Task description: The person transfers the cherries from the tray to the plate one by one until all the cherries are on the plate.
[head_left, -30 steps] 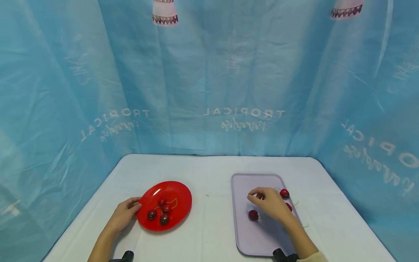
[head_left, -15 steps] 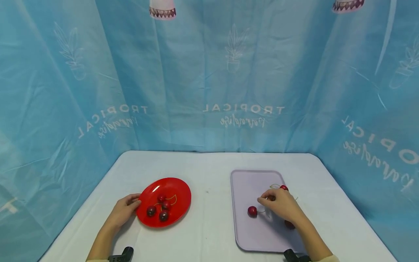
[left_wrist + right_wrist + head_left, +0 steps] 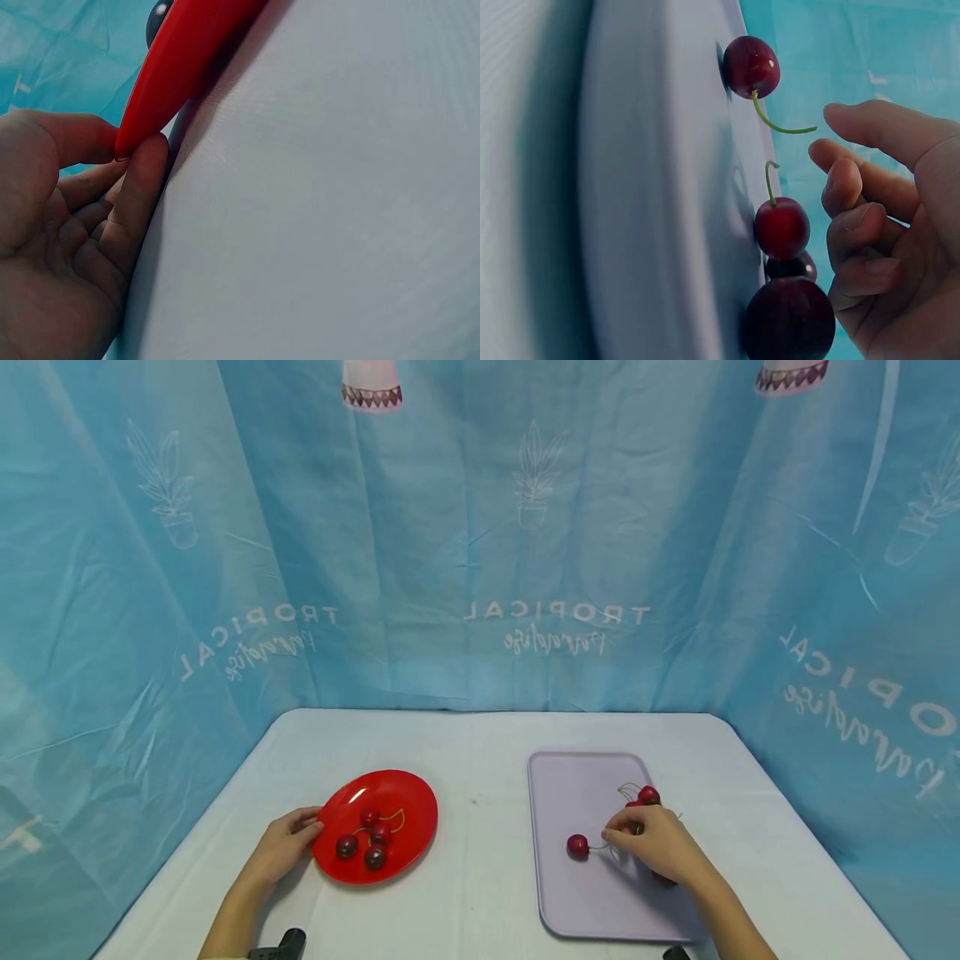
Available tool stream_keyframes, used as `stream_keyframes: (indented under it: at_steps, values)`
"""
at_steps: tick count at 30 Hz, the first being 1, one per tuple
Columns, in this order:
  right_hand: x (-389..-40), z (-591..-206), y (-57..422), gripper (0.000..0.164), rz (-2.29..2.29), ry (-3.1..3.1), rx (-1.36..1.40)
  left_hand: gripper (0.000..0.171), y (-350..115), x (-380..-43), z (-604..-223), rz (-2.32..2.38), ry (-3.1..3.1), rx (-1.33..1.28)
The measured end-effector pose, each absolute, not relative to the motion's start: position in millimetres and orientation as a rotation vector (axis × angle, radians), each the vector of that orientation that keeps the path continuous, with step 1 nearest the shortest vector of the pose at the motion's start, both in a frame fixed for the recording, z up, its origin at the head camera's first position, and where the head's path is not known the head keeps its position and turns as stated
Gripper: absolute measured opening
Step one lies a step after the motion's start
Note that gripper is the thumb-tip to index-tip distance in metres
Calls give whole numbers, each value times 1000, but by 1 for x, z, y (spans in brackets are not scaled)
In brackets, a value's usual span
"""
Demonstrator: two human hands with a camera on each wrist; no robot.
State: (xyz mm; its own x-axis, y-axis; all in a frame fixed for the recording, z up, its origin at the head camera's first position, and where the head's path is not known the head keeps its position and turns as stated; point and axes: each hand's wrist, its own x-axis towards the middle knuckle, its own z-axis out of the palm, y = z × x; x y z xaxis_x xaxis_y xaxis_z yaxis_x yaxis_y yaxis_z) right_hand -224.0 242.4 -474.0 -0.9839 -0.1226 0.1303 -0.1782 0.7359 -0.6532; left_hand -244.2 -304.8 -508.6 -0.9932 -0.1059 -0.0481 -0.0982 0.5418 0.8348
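My left hand (image 3: 281,850) pinches the left rim of a red plate (image 3: 412,839) between thumb and fingers; the left wrist view shows the plate's edge (image 3: 154,97) tilted up off the cloth. On the plate lie several dark red cherries (image 3: 376,857), some with stems. My right hand (image 3: 660,843) is over a lilac tray (image 3: 577,910), fingers loosely bent. Its thumb and index fingertips (image 3: 838,114) are a little apart, right at the stem tip of a cherry (image 3: 751,67), the leftmost one (image 3: 577,847) on the tray. Other cherries (image 3: 781,227) sit under and behind that hand.
A white cloth (image 3: 480,877) covers the table between plate and tray. Blue printed curtains (image 3: 480,543) close off the back and both sides. Two cherries (image 3: 648,795) with stems lie near the tray's right edge, just beyond the right hand.
My right hand has shifted right and nearer to me, its fingertips now by the leftmost cherry's stem, which has come into view. The left hand keeps its hold on the plate.
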Motion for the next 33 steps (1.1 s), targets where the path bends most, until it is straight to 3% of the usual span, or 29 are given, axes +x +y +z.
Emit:
stream_keyframes:
  at_steps: [23,33]
  values:
    - [-218,-482,245,8,1083,-2814,384,47,-307,-245,-510,-1513,-2755,143]
    - [-217,-475,237,4,1149,-2753,311,48,-307,-244,-506,-1506,-2766,129]
